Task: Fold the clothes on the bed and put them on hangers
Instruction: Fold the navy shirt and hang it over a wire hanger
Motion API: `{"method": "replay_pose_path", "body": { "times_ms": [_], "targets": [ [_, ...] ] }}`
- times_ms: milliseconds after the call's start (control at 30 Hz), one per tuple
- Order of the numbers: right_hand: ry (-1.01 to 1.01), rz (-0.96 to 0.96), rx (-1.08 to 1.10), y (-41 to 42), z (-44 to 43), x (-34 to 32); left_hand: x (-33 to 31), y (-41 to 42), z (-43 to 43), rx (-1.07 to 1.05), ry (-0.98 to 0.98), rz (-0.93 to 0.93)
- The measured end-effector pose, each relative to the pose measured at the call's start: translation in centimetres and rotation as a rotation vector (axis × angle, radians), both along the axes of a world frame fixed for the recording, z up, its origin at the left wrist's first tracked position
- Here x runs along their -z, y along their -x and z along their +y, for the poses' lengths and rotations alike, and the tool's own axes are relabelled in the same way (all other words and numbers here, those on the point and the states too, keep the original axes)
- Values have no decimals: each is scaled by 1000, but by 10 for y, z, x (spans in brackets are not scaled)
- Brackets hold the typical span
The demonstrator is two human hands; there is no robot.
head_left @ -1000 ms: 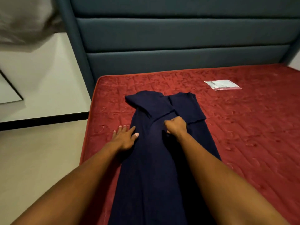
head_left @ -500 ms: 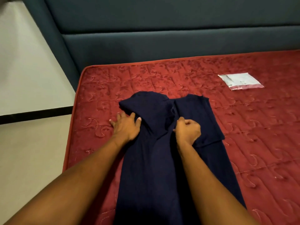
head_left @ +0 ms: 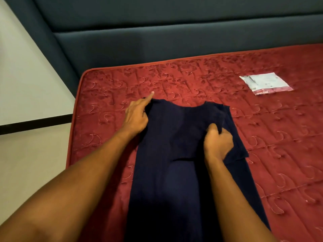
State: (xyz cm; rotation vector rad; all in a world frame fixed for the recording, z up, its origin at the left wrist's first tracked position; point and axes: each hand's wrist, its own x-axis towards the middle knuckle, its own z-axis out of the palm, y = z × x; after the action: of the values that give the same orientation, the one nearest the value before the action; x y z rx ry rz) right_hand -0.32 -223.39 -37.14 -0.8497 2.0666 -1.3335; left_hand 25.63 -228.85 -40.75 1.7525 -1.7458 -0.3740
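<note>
A dark navy garment (head_left: 174, 137) of soft, finely ribbed knit lies flat on the bed, a long strip running from the near edge of the view toward the headboard. Its far end is folded over itself, so a squarish double layer sits on top with a shallow curved neckline at the far edge.

The left hand (head_left: 137, 116) is at the garment's far-left corner. Its index finger points straight out over the mattress and the other fingers curl around the cloth edge. The right hand (head_left: 218, 142) rests on the folded part toward the right, fingers bunched and pinching a ridge of fabric.

The mattress (head_left: 279, 137) is deep red, quilted in squares with stitched crescent swirls and a piped edge. A flat, clear plastic packet (head_left: 265, 82) lies far right, well apart from the garment. Behind stands a padded blue-grey headboard (head_left: 157, 41) in horizontal panels. To the left are a pale floor (head_left: 26, 163) and a pale wall (head_left: 26, 67), divided by a black skirting strip (head_left: 35, 122).
</note>
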Motion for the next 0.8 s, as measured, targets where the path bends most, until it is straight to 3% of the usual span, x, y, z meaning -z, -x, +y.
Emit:
{"method": "replay_pose_path", "body": {
  "times_ms": [100, 200, 333, 567, 733, 800],
  "targets": [
    [-161, -249, -45, 20, -4, 7, -1, -1, -23, -68, -154, 170],
    [-174, -452, -194, 28, -28, 11, 8, -11, -48, -85, -309, 160],
    [-62, -148, -307, 40, -43, 25, 14, -19, -63, -51, -317, 81],
    [-124, 219, -349, 58, -26, 43, 6, -9, -81, -268, -237, -161],
    [-93, 132, -331, 58, -30, 49, 24, -7, -63, -501, -102, 166],
    [-69, 94, -328, 57, -32, 43, 26, -10, -54, -488, -140, 248]
  ]
}}
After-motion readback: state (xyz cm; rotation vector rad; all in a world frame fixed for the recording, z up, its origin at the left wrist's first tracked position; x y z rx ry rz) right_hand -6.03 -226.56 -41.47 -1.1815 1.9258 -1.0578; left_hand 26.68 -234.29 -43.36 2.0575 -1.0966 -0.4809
